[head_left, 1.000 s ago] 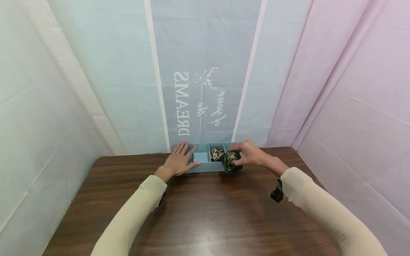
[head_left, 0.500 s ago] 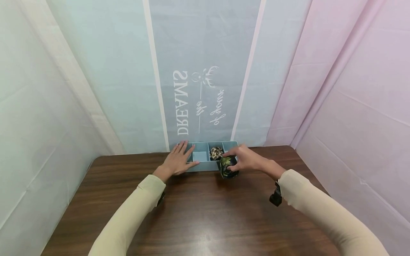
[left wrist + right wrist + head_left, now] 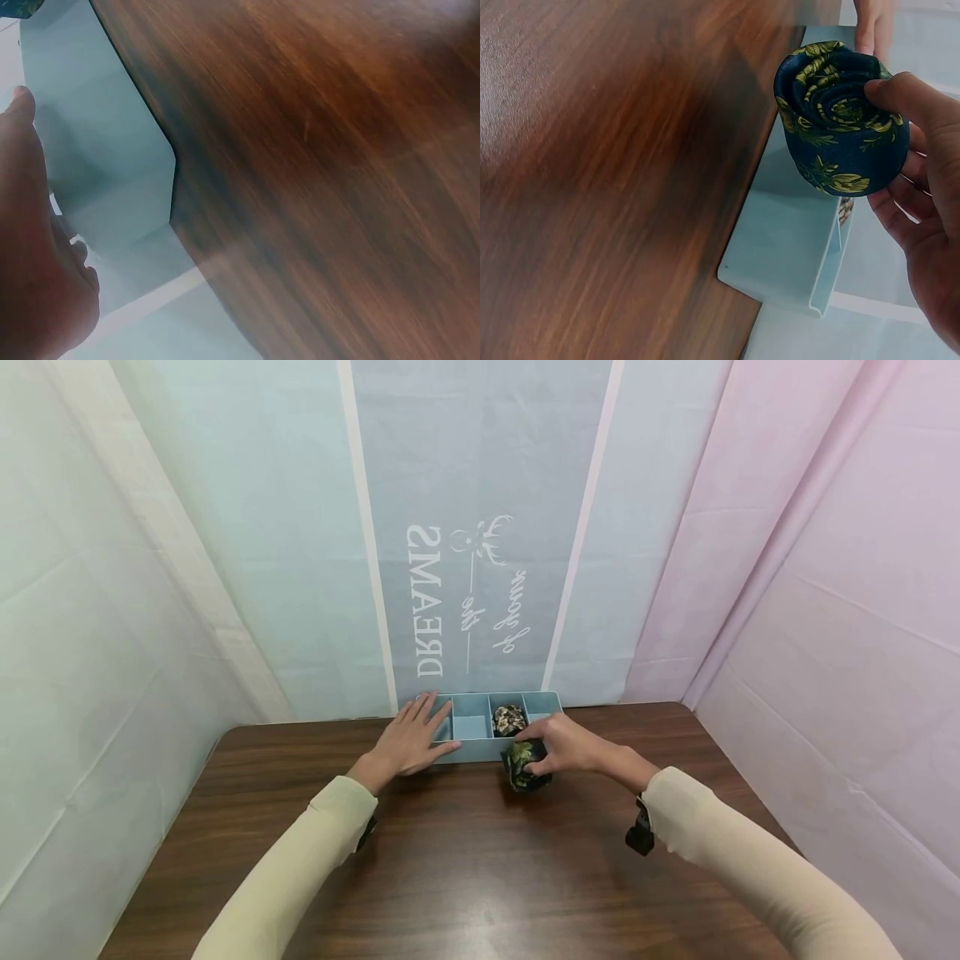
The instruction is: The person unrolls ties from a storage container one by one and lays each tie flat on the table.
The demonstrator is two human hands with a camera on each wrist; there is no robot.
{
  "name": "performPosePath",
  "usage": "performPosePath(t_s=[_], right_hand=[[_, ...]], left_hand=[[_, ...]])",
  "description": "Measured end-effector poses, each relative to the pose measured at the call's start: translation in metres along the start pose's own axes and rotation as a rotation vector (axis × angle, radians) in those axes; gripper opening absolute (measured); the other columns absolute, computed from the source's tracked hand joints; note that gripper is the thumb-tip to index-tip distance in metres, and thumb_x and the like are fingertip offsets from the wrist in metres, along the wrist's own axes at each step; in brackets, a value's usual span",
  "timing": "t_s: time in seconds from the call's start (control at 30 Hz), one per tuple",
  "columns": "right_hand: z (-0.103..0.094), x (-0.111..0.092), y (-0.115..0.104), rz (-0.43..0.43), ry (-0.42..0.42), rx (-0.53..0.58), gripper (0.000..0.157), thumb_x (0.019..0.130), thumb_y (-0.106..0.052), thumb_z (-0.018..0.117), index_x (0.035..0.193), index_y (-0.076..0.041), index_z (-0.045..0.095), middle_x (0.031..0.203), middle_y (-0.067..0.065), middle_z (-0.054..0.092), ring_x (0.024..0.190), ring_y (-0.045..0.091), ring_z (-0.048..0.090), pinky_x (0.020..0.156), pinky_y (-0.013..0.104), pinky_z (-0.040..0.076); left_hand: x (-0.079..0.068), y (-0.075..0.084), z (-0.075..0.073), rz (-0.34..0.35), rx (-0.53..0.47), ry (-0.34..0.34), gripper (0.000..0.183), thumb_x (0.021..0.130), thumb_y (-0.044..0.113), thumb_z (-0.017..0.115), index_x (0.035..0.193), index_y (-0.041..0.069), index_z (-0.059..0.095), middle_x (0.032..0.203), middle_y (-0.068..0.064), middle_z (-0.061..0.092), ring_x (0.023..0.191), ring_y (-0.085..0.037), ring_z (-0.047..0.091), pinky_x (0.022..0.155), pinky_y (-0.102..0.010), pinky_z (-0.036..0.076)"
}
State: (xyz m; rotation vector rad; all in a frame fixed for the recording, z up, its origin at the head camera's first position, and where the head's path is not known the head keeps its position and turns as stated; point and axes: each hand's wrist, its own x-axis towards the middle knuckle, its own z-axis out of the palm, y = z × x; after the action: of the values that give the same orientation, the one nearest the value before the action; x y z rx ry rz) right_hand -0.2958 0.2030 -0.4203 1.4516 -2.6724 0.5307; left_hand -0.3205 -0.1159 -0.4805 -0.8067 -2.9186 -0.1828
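Observation:
A pale blue organizer box [image 3: 480, 750] with a row of compartments stands at the table's far edge. My left hand [image 3: 405, 739] rests over its left end, fingers spread, thumb along the front rim. In the right wrist view, my right hand [image 3: 939, 157] pinches a rolled necktie [image 3: 844, 142], dark blue with yellow-green leaves, thumb on its coiled top. The head view has this roll just in front of the box. Another roll of cloth, cream and black patterned [image 3: 509, 720], sits in a compartment right of the middle.
The brown wooden table [image 3: 480, 860] spreads out in front of the box. Right behind the box hangs a printed fabric backdrop [image 3: 480, 468], with pale cloth walls [image 3: 840, 693] at both sides. A dark camera [image 3: 640, 839] hangs at the right wrist.
The rolled necktie, held in my right hand, has moved left and toward me, from the box's right front corner to before the patterned roll. My left hand has shifted slightly left.

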Motion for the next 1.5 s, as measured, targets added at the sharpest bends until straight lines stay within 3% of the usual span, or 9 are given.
performPosePath(t_s=[0.27,0.37,0.53,0.77,0.9,1.0,1.1,1.33,1.5], right_hand=[[0.012,0.004,-0.007,-0.027,-0.001,-0.033,0.043,0.077,-0.024,0.081,0.113,-0.002,0.072,0.106,0.007,0.074,0.085,0.011,0.068,0.064,0.021,0.047],[0.017,0.005,-0.008,-0.020,-0.011,-0.042,0.043,0.077,-0.024,0.081,0.113,-0.002,0.072,0.107,0.007,0.073,0.078,0.009,0.066,0.063,0.021,0.046],[0.023,0.006,-0.011,0.005,-0.021,-0.042,0.042,0.077,-0.023,0.081,0.113,-0.003,0.073,0.107,0.007,0.074,0.059,0.003,0.048,0.058,0.020,0.040],[0.033,0.010,-0.015,0.030,-0.043,-0.062,0.043,0.078,-0.027,0.080,0.113,-0.003,0.072,0.107,0.007,0.073,0.060,0.000,0.053,0.059,0.020,0.041],[0.038,0.012,-0.017,0.057,-0.058,-0.059,0.044,0.079,-0.028,0.080,0.114,-0.003,0.072,0.107,0.008,0.073,0.054,-0.002,0.047,0.060,0.021,0.045],[0.039,0.015,-0.020,0.072,-0.051,-0.057,0.044,0.079,-0.029,0.081,0.113,-0.003,0.072,0.106,0.007,0.074,0.058,-0.002,0.051,0.063,0.024,0.050],[0.039,0.017,-0.021,0.088,-0.054,-0.062,0.043,0.079,-0.030,0.081,0.113,-0.005,0.073,0.104,0.005,0.074,0.065,-0.001,0.058,0.065,0.024,0.052],[0.042,0.020,-0.023,0.091,-0.066,-0.066,0.043,0.080,-0.028,0.080,0.115,-0.004,0.072,0.101,0.004,0.074,0.046,-0.004,0.042,0.054,0.019,0.044],[0.044,0.020,-0.025,0.102,-0.070,-0.065,0.042,0.081,-0.028,0.080,0.116,-0.005,0.072,0.102,0.003,0.074,0.045,-0.003,0.042,0.054,0.019,0.043]], left_hand=[[-0.012,0.000,-0.003,0.055,0.004,0.085,0.084,0.094,0.070,0.037,0.157,0.016,0.024,0.162,-0.016,0.016,0.149,-0.032,0.014,0.119,-0.052,0.015],[-0.017,0.001,-0.003,0.086,0.023,0.123,0.085,0.094,0.070,0.038,0.156,0.015,0.025,0.162,-0.016,0.018,0.149,-0.032,0.017,0.119,-0.052,0.017],[-0.025,0.006,-0.005,0.123,0.047,0.165,0.084,0.093,0.068,0.044,0.156,0.014,0.027,0.160,-0.016,0.022,0.148,-0.032,0.020,0.118,-0.052,0.020],[-0.038,0.014,-0.003,0.173,0.032,0.213,0.079,0.091,0.055,0.061,0.152,0.013,0.035,0.152,-0.014,0.037,0.141,-0.031,0.032,0.118,-0.048,0.023],[-0.044,0.020,0.001,0.228,0.041,0.262,0.076,0.090,0.052,0.065,0.150,0.012,0.040,0.145,-0.014,0.044,0.136,-0.030,0.038,0.116,-0.047,0.028],[-0.047,0.024,0.003,0.260,0.026,0.295,0.072,0.089,0.049,0.066,0.147,0.013,0.044,0.141,-0.014,0.047,0.133,-0.029,0.041,0.113,-0.046,0.033],[-0.047,0.029,0.005,0.278,0.009,0.290,0.069,0.092,0.051,0.062,0.146,0.012,0.046,0.139,-0.012,0.048,0.131,-0.027,0.042,0.110,-0.045,0.036],[-0.050,0.046,0.011,0.287,-0.094,0.272,0.061,0.092,0.044,0.065,0.141,0.010,0.052,0.135,-0.010,0.052,0.126,-0.024,0.049,0.103,-0.043,0.044],[-0.049,0.059,0.015,0.248,-0.194,0.271,0.052,0.091,0.041,0.068,0.133,0.011,0.061,0.126,-0.005,0.058,0.116,-0.019,0.056,0.095,-0.039,0.050]])
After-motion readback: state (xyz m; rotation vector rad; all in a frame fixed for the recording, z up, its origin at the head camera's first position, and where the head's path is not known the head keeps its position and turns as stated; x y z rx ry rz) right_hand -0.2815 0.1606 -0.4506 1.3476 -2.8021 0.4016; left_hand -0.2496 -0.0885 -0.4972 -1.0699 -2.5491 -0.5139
